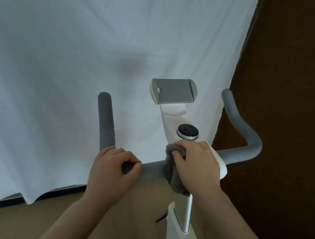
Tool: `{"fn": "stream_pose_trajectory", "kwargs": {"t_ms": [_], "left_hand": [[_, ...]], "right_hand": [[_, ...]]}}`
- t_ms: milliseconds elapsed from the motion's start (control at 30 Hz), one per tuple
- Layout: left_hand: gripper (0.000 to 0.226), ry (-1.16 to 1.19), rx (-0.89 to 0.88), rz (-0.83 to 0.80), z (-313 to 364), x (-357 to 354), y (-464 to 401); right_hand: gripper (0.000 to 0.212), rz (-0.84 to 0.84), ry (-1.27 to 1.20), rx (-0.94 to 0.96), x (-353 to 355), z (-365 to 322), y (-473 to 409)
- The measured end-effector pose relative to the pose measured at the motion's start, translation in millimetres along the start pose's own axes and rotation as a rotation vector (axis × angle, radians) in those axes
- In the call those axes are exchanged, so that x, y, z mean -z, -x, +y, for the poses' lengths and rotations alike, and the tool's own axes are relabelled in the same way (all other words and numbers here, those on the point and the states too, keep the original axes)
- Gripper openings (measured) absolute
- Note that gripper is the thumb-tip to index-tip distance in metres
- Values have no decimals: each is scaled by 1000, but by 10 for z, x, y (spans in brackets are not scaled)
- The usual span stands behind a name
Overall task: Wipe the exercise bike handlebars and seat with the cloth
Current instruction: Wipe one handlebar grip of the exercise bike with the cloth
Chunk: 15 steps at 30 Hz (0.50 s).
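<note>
Centre frame: right hand [196, 163] clutches cloth [172, 172] wrapped over handlebars [153, 170] near stem. Left hand [114, 165] grips bar beside it. Handlebar wiping under way, probably; seat out of view, judged pending.

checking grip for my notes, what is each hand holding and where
Right hand grips the grey cloth, bunched over the handlebar beside the stem. Left hand grips the bare handlebar at its left bend.

Soft, dim daylight is glowing through the white sheet [82, 51], leaving a faint grey shadow patch at its middle, while the brown wall [295, 76] at the right is sinking into darkness. The wide lens is bending the edges, and the lower left corner is smearing with blur.
</note>
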State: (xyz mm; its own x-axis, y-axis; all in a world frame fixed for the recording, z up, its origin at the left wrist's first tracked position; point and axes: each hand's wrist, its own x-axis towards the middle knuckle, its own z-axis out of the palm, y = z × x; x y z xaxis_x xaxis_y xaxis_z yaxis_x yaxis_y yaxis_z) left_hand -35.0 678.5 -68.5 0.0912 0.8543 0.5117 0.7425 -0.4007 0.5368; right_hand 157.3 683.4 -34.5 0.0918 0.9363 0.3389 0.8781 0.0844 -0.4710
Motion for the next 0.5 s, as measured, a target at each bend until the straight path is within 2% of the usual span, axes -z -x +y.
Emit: {"fn": "stream_pose_trajectory", "kwargs": {"t_ms": [100,200,300,367,500], "left_hand": [[23,9,25,12,18,-6,17],[26,9,46,18,23,-17,24],[27,4,68,21,31,-20,28],[28,3,87,25,51,-27,32],[27,8,132,46,101,-45,53]], "right_hand": [[19,-72,-14,124,-115,-46,45],[13,-89,-119,138,-103,13,-4],[14,-111,5,246,-115,-21,76],[18,-101,-52,312,-125,-26,133],[24,-116,-156,226,-84,39,93]]}}
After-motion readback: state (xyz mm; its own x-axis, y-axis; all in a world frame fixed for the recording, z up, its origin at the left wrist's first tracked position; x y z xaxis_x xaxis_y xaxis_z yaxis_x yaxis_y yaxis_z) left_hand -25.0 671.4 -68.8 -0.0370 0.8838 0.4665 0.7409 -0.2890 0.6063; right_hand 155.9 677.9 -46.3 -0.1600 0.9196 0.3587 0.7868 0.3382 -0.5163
